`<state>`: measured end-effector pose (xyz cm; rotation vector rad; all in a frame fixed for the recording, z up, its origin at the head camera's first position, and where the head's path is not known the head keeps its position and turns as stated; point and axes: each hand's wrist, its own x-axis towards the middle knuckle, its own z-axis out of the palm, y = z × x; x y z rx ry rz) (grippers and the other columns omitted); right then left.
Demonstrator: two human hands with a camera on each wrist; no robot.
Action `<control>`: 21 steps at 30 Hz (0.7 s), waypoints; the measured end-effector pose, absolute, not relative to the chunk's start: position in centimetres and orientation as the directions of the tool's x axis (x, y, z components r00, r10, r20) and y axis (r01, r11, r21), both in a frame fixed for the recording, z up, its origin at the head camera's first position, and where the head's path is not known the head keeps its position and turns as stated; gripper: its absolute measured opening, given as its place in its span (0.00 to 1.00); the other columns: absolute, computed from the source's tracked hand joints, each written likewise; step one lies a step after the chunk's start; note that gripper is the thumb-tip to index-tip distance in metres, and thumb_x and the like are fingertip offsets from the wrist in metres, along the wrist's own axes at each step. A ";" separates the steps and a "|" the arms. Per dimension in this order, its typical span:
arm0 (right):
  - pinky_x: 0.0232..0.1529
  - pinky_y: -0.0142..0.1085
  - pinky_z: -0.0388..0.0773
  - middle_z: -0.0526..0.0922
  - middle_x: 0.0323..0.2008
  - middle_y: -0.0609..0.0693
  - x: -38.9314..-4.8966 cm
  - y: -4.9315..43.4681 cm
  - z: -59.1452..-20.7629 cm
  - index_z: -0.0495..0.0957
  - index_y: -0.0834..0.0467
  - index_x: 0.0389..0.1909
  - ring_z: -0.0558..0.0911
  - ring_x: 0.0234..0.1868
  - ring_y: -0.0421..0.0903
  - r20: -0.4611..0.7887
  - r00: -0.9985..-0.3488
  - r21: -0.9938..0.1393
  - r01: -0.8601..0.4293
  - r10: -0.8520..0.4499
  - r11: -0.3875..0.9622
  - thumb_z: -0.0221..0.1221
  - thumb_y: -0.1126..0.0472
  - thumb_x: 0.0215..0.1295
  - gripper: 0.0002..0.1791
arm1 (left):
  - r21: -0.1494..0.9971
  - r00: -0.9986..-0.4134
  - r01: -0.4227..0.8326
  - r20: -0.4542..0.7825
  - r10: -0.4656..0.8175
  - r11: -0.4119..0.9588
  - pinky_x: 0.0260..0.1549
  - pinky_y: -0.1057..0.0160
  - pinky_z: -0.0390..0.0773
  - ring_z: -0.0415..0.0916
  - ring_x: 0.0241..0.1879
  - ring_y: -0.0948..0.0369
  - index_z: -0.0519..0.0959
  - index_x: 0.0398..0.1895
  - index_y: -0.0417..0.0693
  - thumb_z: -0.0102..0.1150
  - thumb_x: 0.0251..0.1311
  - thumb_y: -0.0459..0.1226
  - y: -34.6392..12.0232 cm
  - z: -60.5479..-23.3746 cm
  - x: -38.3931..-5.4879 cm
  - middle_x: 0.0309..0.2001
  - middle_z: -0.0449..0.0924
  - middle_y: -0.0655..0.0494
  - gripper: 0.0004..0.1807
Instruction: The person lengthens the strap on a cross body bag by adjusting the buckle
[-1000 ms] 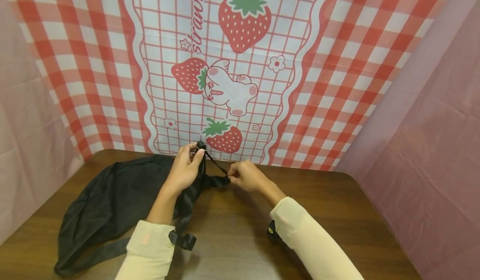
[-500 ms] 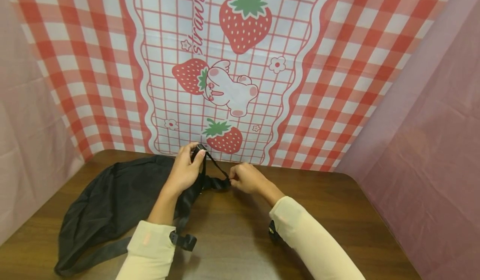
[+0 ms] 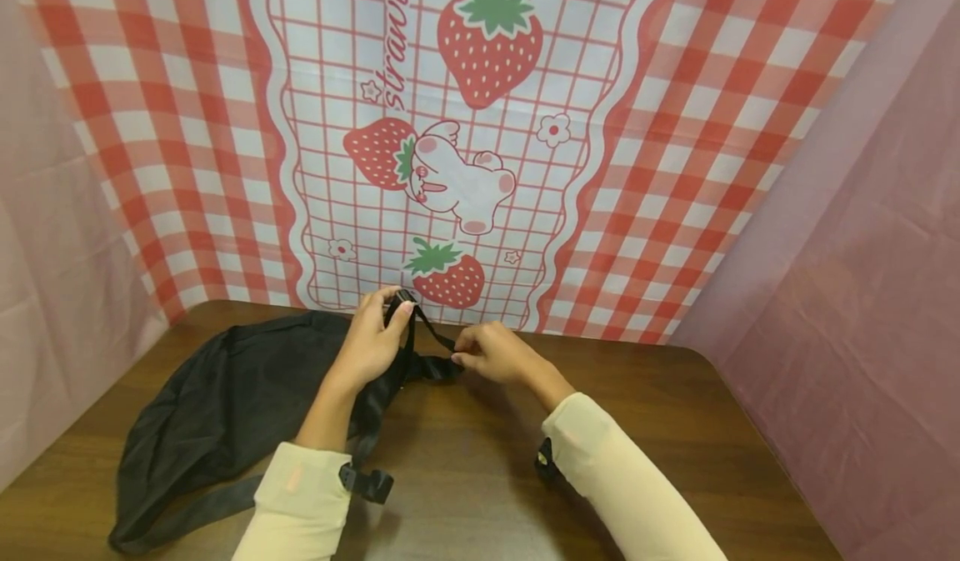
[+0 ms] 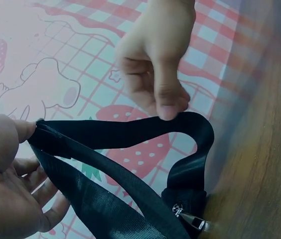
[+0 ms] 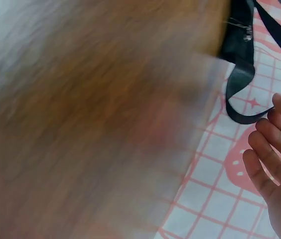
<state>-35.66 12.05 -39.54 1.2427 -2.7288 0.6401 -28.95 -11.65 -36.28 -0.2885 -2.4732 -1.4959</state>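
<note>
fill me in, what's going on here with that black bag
A person has the bag's strap in both hands. The left hand pinches it at what looks like a buckle, held up above the table, while the right hand pinches it farther along. Past the right hand, the strap curves back toward a metal zip pull. The bag itself lies on the table, toward the left.

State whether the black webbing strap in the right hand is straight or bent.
Bent: the strap curves past the right hand, toward the silver metal zip pull.
</note>
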 end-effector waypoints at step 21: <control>0.44 0.39 0.84 0.88 0.39 0.46 -34.7 10.9 -36.6 0.87 0.59 0.45 0.85 0.40 0.40 0.456 -0.696 -0.531 -0.713 -0.555 0.458 0.65 0.58 0.71 0.09 | 0.835 -0.942 0.335 0.305 0.138 0.436 0.58 0.44 0.70 0.68 0.56 0.45 0.60 0.76 0.37 0.45 0.81 0.47 -11.3 -36.4 -28.9 0.62 0.65 0.37 0.30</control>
